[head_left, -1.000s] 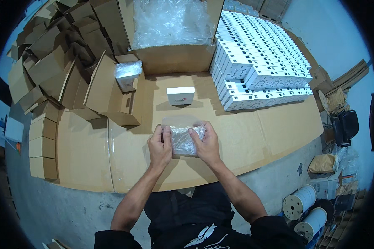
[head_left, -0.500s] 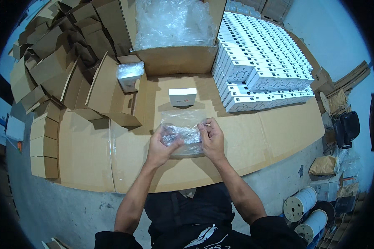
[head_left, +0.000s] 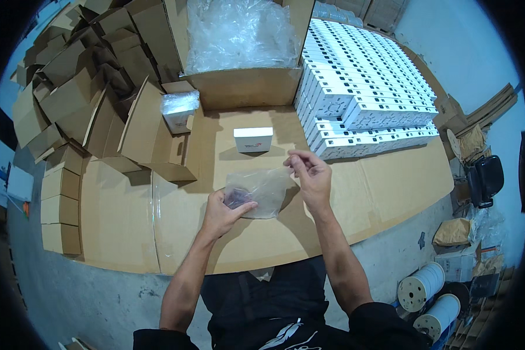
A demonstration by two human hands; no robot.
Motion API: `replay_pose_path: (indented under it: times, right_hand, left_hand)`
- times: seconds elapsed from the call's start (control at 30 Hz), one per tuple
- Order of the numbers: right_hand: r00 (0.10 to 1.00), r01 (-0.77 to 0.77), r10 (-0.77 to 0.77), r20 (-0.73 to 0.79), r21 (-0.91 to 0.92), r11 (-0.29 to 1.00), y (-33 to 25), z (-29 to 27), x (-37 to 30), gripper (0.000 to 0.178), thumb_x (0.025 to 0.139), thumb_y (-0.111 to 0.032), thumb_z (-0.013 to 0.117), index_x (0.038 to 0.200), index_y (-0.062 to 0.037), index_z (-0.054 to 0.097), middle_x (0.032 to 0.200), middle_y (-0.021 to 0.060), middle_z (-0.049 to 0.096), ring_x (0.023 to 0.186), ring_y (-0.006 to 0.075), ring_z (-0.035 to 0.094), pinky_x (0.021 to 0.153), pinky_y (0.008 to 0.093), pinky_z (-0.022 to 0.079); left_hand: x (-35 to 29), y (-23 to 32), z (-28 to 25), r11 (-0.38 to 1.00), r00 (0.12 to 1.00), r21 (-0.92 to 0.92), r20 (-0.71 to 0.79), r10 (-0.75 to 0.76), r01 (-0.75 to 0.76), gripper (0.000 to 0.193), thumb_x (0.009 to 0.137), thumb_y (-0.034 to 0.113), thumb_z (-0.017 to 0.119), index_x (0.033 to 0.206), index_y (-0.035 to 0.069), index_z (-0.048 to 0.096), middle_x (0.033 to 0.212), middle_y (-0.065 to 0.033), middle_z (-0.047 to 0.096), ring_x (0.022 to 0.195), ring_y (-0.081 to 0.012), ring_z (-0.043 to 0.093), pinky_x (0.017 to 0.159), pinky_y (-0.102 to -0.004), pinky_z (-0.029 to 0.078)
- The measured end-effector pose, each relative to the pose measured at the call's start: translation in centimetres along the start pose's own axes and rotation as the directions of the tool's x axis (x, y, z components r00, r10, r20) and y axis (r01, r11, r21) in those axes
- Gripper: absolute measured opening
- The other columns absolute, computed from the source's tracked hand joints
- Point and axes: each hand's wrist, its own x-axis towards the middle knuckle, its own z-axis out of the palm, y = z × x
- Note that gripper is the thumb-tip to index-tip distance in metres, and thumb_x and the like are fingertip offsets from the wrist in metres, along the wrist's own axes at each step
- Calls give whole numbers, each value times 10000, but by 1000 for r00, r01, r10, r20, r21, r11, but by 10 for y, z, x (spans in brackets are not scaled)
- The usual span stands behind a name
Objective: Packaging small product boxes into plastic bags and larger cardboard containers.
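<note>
A clear, flat plastic bag (head_left: 265, 195) is spread above the cardboard-covered table in front of me. My left hand (head_left: 220, 213) grips its left side, with the thumb lying across the front and the fingers behind. At the bag's upper right corner, my right hand (head_left: 314, 178) is raised with its fingers pinched together. The bag's film stretches toward those fingertips. Just beyond the bag stands a small white box (head_left: 253, 140) with a little print on its front.
A large carton (head_left: 245, 87) full of clear plastic bags stands at the back. White boxes (head_left: 367, 99) are stacked at the right. An open brown carton (head_left: 169, 157) at the left holds a plastic-wrapped box (head_left: 179, 108). More brown cartons (head_left: 70, 87) pile up behind it.
The crumpled bag has been pulled out flatter. My right hand has moved up and to the right, from the bag's side to its upper corner. My left hand still grips the left side.
</note>
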Motion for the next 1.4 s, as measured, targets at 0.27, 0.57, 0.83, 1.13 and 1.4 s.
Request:
replay_pose_path:
  times: [0.27, 0.57, 0.83, 1.13, 1.4]
  right_hand:
    - [758, 650, -493, 427, -550, 524, -34, 15, -1, 279, 776, -78, 802, 1047, -83, 734, 1093, 67, 681, 1034, 281, 606, 924, 413, 485]
    - [704, 708, -546, 453, -500, 499, -25, 17, -1, 195, 746, -27, 788, 909, -74, 692, 1054, 60, 666, 992, 261, 611, 860, 394, 490]
    - [582, 804, -460, 670, -390, 450, -40, 15, 3, 234, 712, 5, 758, 905, -70, 649, 948, 74, 652, 932, 268, 620, 857, 402, 489]
    - [488, 872, -312, 815, -441, 213, -66, 29, 8, 191, 792, -118, 724, 937, -74, 608, 895, 76, 645, 991, 257, 574, 881, 407, 443]
    - [611, 757, -181, 771, -501, 419, -53, 22, 9, 172, 836, -88, 686, 969, -57, 582, 930, 132, 644, 912, 329, 589, 857, 426, 458]
  left_hand:
    - [0, -3, 0, 998, 999, -40, -24, 46, -46, 275, 817, 142, 857, 1004, -11, 727, 911, -70, 755, 817, -116, 687, 759, -286, 564]
    - [3, 1, 0, 999, 997, -30, -69, 42, -45, 256, 825, 113, 835, 1018, -16, 727, 918, -71, 759, 794, -120, 691, 741, -286, 567]
    - [3, 9, 4, 989, 985, 122, -143, 96, -79, 258, 820, 81, 811, 1035, -24, 714, 915, -89, 766, 808, -120, 707, 736, -290, 573]
    - [1, 1, 6, 997, 987, 24, -146, 72, -69, 298, 809, 101, 842, 1057, -9, 717, 921, -80, 770, 815, -133, 713, 756, -304, 577]
    - [2, 6, 6, 997, 988, 68, -147, 40, -30, 315, 799, 108, 847, 1056, -16, 715, 931, -84, 768, 816, -132, 710, 754, -303, 576]
